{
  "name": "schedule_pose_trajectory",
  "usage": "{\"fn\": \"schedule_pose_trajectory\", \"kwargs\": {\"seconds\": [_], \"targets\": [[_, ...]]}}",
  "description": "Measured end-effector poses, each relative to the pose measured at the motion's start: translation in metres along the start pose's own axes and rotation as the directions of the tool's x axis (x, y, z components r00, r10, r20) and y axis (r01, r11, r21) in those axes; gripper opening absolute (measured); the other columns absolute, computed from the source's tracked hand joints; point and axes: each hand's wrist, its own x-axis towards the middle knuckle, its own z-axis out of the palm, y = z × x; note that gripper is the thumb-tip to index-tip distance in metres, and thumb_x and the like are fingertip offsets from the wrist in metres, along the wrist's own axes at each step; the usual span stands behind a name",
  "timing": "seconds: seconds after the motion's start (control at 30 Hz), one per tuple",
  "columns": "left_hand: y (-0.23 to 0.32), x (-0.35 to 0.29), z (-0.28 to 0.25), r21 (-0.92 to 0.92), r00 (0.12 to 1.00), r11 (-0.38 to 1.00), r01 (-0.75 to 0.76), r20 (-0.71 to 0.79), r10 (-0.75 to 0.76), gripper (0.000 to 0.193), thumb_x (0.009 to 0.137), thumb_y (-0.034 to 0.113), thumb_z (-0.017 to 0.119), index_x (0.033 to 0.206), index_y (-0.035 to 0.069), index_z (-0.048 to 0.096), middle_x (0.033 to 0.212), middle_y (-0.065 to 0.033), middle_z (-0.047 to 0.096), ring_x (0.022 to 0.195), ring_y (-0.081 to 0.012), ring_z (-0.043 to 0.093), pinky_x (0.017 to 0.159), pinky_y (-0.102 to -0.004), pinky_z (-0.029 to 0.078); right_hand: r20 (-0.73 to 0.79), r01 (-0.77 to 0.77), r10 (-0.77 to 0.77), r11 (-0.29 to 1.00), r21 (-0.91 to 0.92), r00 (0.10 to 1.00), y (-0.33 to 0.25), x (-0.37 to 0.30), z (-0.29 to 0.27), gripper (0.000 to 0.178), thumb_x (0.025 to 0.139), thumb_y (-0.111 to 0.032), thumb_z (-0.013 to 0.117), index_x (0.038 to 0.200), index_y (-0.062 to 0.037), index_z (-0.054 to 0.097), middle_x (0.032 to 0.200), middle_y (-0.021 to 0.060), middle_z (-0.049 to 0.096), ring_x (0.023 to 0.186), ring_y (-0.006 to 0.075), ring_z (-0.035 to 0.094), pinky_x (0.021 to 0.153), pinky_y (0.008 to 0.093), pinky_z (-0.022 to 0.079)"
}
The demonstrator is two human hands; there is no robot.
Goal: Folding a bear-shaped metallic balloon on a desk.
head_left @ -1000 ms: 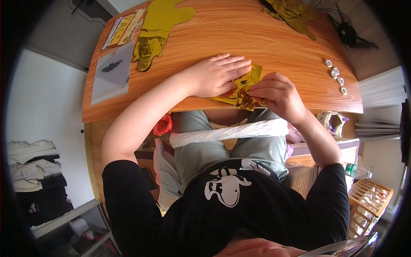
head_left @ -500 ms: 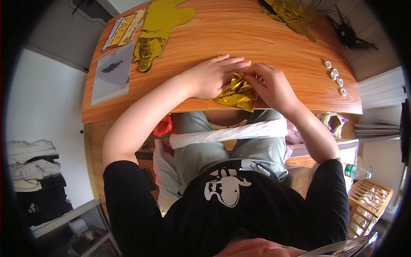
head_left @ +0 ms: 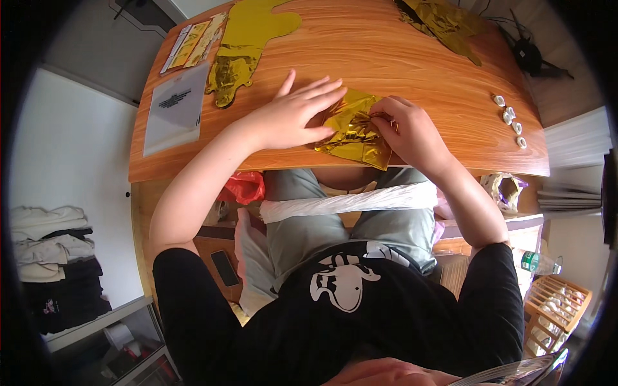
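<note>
A folded sheet of shiny gold foil (head_left: 351, 138), apparently a flat foil balloon, lies creased near the table's front edge. My right hand (head_left: 415, 135) pinches its right part between thumb and fingers, and the foil gathers into wrinkles there. Flat on the left side is my left hand (head_left: 290, 121), its fingers spread; the fingertips and thumb reach the foil's left edge. Farther off at the left lies a flat gold foil balloon (head_left: 257, 29) with rounded outlines. Another crumpled gold foil piece (head_left: 444, 26) rests at the far right of the table.
A clear plastic sleeve (head_left: 174, 116) and a printed packet (head_left: 193, 45) lie at the table's left. Several small white rolls (head_left: 517, 127) line the right side. Beyond them is a black device with cables (head_left: 529, 56). A white rolled strip (head_left: 347, 201) spans my lap.
My left hand has slid left off the foil and spread its fingers, uncovering more of it. The right hand still pinches the foil. A phone below the table's left has come into view.
</note>
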Motion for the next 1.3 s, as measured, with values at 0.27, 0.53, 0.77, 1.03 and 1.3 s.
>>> {"fn": "schedule_pose_trajectory", "kwargs": {"seconds": [0.27,0.53,0.77,1.03,1.3], "targets": [[-0.015,-0.017,0.003,-0.063,0.990,0.998,-0.008,0.139,0.017,0.079,0.101,0.043,0.060,0.164,0.010,0.026,0.173,-0.0092,0.017,0.161,-0.0246,0.008,0.127,-0.0599,-0.001,-0.016,0.018,-0.019,0.999,-0.047,1.000,-0.006,0.000,0.003,0.014,0.092,-0.004,0.068,0.106,-0.0012,0.067,0.099,0.0176,0.068,0.089,0.0376,0.068,0.078,0.0404,0.055],[-0.013,-0.018,-0.002,-0.019,0.988,0.999,-0.041,0.148,0.043,0.084,0.096,0.039,0.064,0.164,0.009,0.025,0.173,-0.0097,0.016,0.161,-0.0256,0.008,0.127,-0.0595,0.002,-0.036,0.045,-0.047,0.998,-0.052,0.998,-0.004,0.000,0.006,0.013,0.093,-0.004,0.067,0.105,-0.0010,0.067,0.100,0.0178,0.067,0.088,0.0376,0.068,0.077,0.0402,0.055],[-0.002,-0.018,-0.009,-0.009,0.989,1.000,-0.002,0.148,0.004,0.086,0.092,0.023,0.068,0.165,0.012,0.023,0.173,-0.0083,0.016,0.160,-0.0260,0.012,0.128,-0.0578,0.002,-0.056,0.026,-0.029,0.999,-0.047,0.998,-0.003,0.002,0.009,0.016,0.092,-0.004,0.067,0.107,0.0000,0.065,0.101,0.0179,0.066,0.090,0.0374,0.067,0.077,0.0406,0.055],[0.086,-0.021,0.046,0.148,0.955,0.989,0.004,-0.295,0.040,0.089,0.096,0.062,0.057,0.153,-0.003,0.039,0.160,-0.0244,0.038,0.151,-0.0383,0.035,0.122,-0.0546,0.031,-0.062,-0.014,0.014,1.000,-0.006,0.998,-0.004,0.003,0.010,0.023,0.091,-0.004,0.068,0.113,0.0006,0.063,0.103,0.0197,0.067,0.093,0.0375,0.068,0.081,0.0406,0.055],[0.074,-0.021,0.046,0.085,0.974,0.994,-0.064,-0.210,0.081,0.099,0.088,0.069,0.063,0.152,-0.003,0.039,0.158,-0.0236,0.041,0.150,-0.0366,0.036,0.123,-0.0500,0.032,-0.103,-0.142,0.156,0.982,0.128,0.982,-0.014,-0.009,-0.002,0.034,0.090,-0.006,0.072,0.123,-0.0018,0.064,0.114,0.0169,0.068,0.098,0.0342,0.069,0.083,0.0404,0.057]]}}
